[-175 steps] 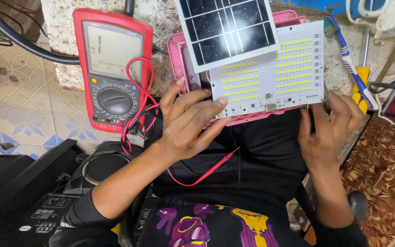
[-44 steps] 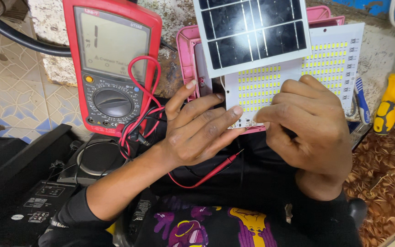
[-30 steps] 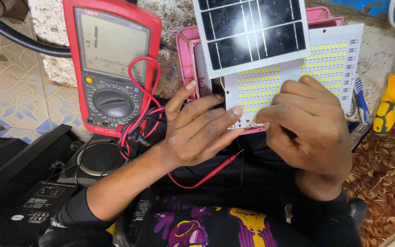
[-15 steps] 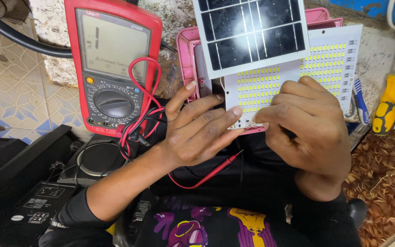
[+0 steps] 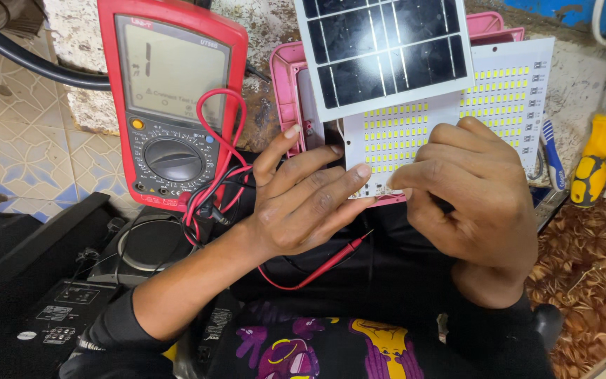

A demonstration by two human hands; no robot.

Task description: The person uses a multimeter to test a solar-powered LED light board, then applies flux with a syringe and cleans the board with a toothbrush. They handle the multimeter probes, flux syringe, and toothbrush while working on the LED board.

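White LED panel board (image 5: 457, 105) lies across the pink plastic housing (image 5: 285, 84), with a small solar panel (image 5: 384, 52) overlapping its top edge. Looks thin, light and stiff; the rows of yellow LED chips seem fragile, so the bare edges are the place to grip. Left hand (image 5: 303, 203): fingers spread, tips resting on the board's lower left corner. Right hand (image 5: 475, 196): fingers curled together over the lower edge; what they pinch is hidden. Red test probe (image 5: 334, 253) lies loose on the lap below. Red multimeter (image 5: 170, 98) sits to the left.
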